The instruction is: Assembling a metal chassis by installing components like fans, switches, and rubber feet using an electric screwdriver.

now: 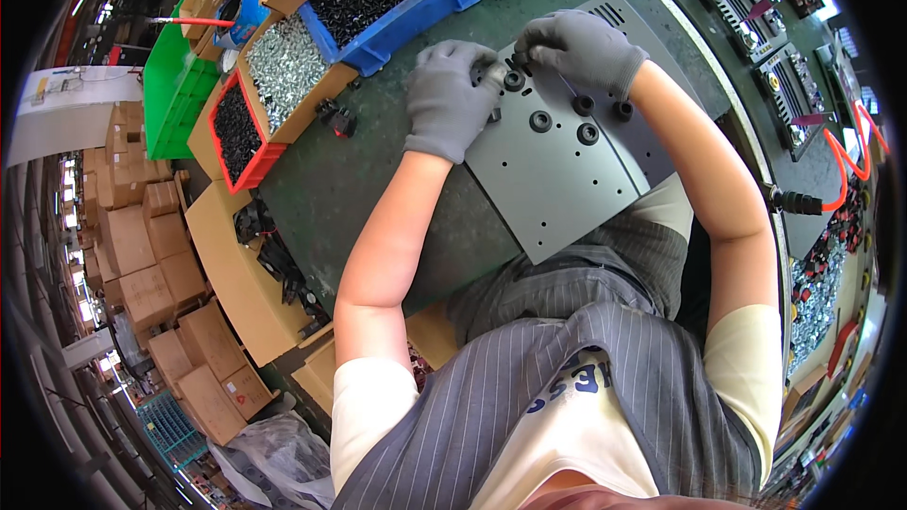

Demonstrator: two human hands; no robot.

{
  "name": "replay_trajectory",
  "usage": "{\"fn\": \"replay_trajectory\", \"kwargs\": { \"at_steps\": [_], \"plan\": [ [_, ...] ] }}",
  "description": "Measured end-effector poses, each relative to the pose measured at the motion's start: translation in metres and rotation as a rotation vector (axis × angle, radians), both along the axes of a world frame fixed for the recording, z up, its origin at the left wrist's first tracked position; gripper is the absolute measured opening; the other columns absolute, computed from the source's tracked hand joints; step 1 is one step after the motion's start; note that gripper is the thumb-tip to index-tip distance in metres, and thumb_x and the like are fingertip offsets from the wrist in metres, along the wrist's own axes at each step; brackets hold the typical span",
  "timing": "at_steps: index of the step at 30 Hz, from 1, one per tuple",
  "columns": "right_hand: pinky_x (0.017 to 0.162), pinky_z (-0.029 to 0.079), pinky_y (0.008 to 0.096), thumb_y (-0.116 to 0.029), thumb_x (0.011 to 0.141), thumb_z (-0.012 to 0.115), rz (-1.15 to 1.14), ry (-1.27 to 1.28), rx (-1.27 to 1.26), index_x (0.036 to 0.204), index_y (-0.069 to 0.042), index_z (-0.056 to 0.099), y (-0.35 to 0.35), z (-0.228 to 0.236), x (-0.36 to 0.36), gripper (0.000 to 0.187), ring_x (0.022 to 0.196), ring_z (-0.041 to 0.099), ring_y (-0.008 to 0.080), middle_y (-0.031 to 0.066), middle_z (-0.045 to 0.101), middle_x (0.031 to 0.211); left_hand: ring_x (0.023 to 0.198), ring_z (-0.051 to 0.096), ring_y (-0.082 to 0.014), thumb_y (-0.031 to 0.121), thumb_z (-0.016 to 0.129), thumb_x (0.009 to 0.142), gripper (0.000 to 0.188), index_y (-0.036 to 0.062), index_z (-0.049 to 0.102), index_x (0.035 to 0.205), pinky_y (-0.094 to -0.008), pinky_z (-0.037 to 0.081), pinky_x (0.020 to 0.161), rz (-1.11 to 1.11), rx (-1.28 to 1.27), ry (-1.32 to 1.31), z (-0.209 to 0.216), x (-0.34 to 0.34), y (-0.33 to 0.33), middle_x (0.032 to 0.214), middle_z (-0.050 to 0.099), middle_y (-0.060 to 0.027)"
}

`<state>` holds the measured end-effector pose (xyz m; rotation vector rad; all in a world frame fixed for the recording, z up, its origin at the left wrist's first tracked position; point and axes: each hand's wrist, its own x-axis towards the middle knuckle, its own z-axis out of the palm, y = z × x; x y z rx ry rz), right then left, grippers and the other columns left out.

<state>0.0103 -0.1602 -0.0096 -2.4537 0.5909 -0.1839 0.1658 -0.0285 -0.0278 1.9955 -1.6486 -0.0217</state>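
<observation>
A flat grey metal panel (557,191) with punched holes lies at an angle on the bench, overlapping a second grey panel (652,137) on its right. Black rubber rings (540,121) sit on the panels, one of them between my hands. My left hand (452,99), in a grey glove, is over the panel's left edge, its fingers curled round something dark that they mostly hide. Opposite it, my right hand (588,52), gloved alike, has its fingertips pinched together just above the far part of the panel; what they hold, if anything, is hidden.
Beyond my left hand stand a blue bin (387,14) of small black parts, a cardboard box of silver screws (286,71) and a red bin (238,132). Metal assemblies (746,19) lie at the far right, beside an orange coiled hose (844,170).
</observation>
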Motion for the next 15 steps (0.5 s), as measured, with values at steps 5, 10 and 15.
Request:
{"fn": "replay_trajectory", "kwargs": {
  "at_steps": [5, 10, 15],
  "plan": [
    [0.078, 0.047, 0.0362, -0.021, 0.079, 0.05, -0.135, 0.009, 0.28, 0.088, -0.009, 0.068, -0.01, -0.002, -0.007, 0.023, 0.083, 0.062, 0.0282, 0.0131, 0.066, 0.085, 0.089, 0.056, -0.0286, 0.025, 0.066, 0.078, 0.019, 0.0106, 0.067, 0.091, -0.0379, 0.045, 0.081, -0.05, -0.105, 0.153, 0.016, 0.008, 0.024, 0.09, 0.063, -0.0079],
    [0.075, 0.048, 0.0383, -0.028, 0.075, 0.054, -0.216, 0.319, 0.012, 0.086, -0.007, 0.067, -0.003, 0.016, -0.01, 0.027, 0.077, 0.062, 0.0289, 0.0134, 0.065, 0.079, 0.084, 0.057, -0.0283, 0.032, 0.067, 0.076, 0.03, 0.0125, 0.065, 0.098, -0.0399, 0.046, 0.074, -0.198, -0.012, -0.005, 0.022, -0.006, 0.052, 0.09, 0.062, -0.0073],
    [0.075, 0.048, 0.0373, -0.027, 0.077, 0.055, -0.186, 0.042, -0.178, 0.091, -0.007, 0.065, -0.016, 0.016, -0.01, 0.026, 0.079, 0.062, 0.029, 0.0132, 0.065, 0.081, 0.084, 0.06, -0.0294, 0.028, 0.065, 0.08, 0.03, 0.0091, 0.064, 0.104, -0.0375, 0.048, 0.076, -0.271, 0.14, 0.036, 0.02, -0.009, 0.054, 0.091, 0.063, -0.0109]
  ]
}}
